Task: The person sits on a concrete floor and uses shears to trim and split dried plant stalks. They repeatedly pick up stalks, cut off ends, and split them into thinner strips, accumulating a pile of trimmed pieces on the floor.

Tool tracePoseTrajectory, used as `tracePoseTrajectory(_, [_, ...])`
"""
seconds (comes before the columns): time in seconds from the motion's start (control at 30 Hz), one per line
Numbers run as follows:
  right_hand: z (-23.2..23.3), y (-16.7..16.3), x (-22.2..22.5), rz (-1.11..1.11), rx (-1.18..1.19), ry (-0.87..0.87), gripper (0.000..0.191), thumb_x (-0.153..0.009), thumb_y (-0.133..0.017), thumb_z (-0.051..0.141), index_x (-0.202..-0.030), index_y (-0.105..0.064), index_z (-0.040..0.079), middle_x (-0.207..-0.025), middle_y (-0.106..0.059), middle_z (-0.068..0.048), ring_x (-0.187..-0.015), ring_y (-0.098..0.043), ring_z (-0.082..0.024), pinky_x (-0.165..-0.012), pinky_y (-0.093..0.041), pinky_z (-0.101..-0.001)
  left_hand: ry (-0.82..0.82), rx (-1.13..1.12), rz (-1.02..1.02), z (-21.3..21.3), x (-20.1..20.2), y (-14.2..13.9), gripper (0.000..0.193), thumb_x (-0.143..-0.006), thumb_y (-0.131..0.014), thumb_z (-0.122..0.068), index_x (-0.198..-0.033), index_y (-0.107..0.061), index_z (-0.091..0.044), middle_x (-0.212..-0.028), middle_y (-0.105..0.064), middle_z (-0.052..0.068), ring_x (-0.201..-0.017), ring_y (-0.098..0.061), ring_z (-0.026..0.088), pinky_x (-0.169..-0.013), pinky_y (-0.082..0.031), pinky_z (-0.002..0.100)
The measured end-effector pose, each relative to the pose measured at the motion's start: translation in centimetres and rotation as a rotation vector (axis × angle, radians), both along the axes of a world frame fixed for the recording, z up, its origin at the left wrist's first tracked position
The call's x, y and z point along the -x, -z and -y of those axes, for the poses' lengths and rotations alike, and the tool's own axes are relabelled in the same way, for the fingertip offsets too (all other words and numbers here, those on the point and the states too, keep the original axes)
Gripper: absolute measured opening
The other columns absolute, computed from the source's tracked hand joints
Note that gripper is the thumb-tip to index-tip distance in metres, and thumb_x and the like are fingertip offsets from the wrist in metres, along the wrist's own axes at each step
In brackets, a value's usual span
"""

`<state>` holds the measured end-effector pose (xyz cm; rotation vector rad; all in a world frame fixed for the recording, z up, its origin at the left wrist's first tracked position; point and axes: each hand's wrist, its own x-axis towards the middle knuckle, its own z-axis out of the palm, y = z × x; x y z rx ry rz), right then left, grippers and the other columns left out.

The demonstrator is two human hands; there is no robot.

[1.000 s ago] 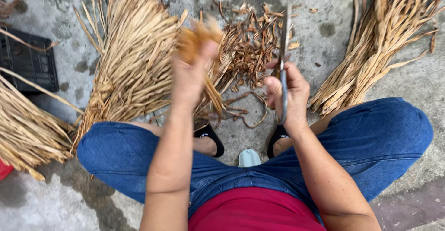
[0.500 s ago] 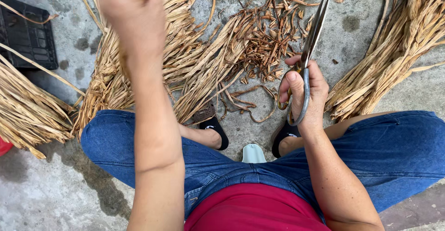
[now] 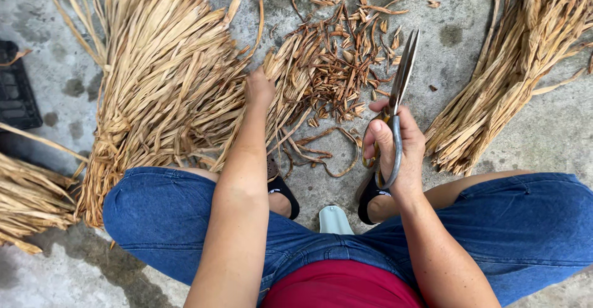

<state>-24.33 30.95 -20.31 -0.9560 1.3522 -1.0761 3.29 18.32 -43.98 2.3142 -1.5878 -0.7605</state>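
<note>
Right hand (image 3: 395, 150) grips a pair of metal scissors (image 3: 395, 107) with fingers through the handle loops, closed around them; the blades point up and away, shut or nearly shut, held above the concrete floor (image 3: 537, 141). Left hand (image 3: 259, 88) reaches forward with the arm stretched out and rests on a large bundle of dried straw-coloured leaf strips (image 3: 164, 85); its fingers are curled down into the strips, though whether they pinch any cannot be told from here. Between the two hands lies a heap of short brown trimmings (image 3: 333, 61), scattered over the floor just beyond the scissor tips. To the right of the scissors a second bundle of dried strips (image 3: 506, 79) lies slanted, well apart from the first. Another bundle (image 3: 31, 200) shows at the left edge, near a dark plastic crate (image 3: 15, 95). Below, blue jeans (image 3: 160, 221) cover the spread knees, with black sandals (image 3: 284, 190) on the feet.
</note>
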Motion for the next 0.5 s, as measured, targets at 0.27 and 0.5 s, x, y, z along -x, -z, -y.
tracePoseTrajectory(0.27, [1.0,0.4,-1.3,0.000,-0.066,-0.003,0.025,-0.104,-0.061,0.019,-0.124,-0.060,0.006,-0.071,-0.059,0.001,-0.056,-0.055,-0.006,-0.049,-0.044,-0.0212,-0.199,-0.051,-0.036,0.7,-0.9,-0.6,0.052,-0.084,-0.081,-0.021,-0.129,-0.059,-0.004,-0.121,-0.066,0.020,-0.102,-0.068,0.032,-0.086,-0.055,0.045])
tracePoseTrajectory(0.5, [-3.2,-0.1,0.7,0.011,-0.047,-0.002,0.039,-0.096,-0.074,0.020,-0.130,-0.062,0.005,-0.083,-0.060,0.003,-0.066,-0.054,-0.005,-0.059,-0.046,-0.0202,-0.109,0.042,-0.939,-0.9,1.0,-8.6,0.030,-0.086,-0.083,-0.021,-0.109,-0.073,-0.004,-0.088,-0.077,0.007,-0.065,-0.060,0.011,-0.059,-0.051,0.027])
